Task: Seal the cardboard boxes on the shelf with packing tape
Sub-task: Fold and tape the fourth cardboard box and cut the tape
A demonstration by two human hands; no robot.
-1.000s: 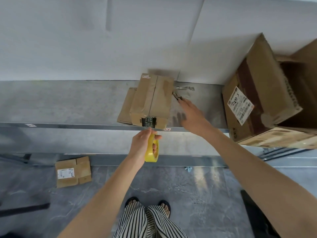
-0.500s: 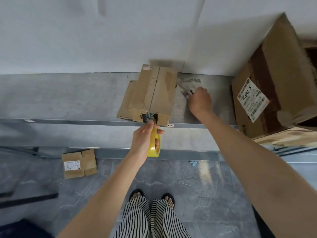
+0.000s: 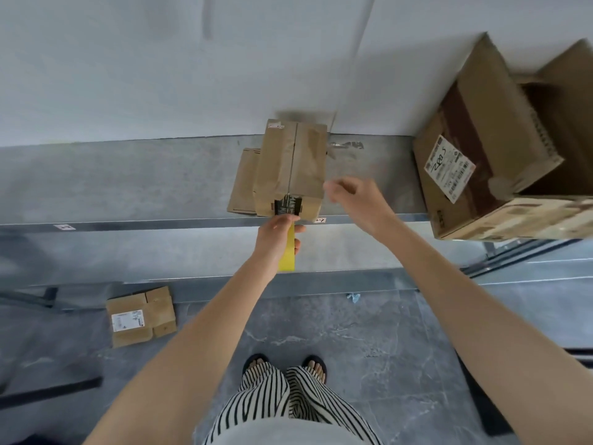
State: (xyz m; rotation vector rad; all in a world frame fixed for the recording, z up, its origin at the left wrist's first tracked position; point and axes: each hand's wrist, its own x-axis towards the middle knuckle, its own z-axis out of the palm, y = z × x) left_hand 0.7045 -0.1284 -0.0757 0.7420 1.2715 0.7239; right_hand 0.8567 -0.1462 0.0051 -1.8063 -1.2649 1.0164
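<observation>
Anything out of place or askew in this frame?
Yes. A small labelled box lies on the floor below the shelf, not on it, and the large box at the right sits tilted, its top open.

Soft, even daylight, fairly bright, no hard glare. Dim shadow patch on the wall [image 3: 128, 59] just behind the small box [image 3: 292, 162]. Right hand [image 3: 359, 200] fingers motion-blurred. Large box [image 3: 487, 175] at the right edge is smeared. Wide-angle warp: the shelf [image 3: 128, 175] edge bows and the forearms stretch toward the bottom corners.
</observation>
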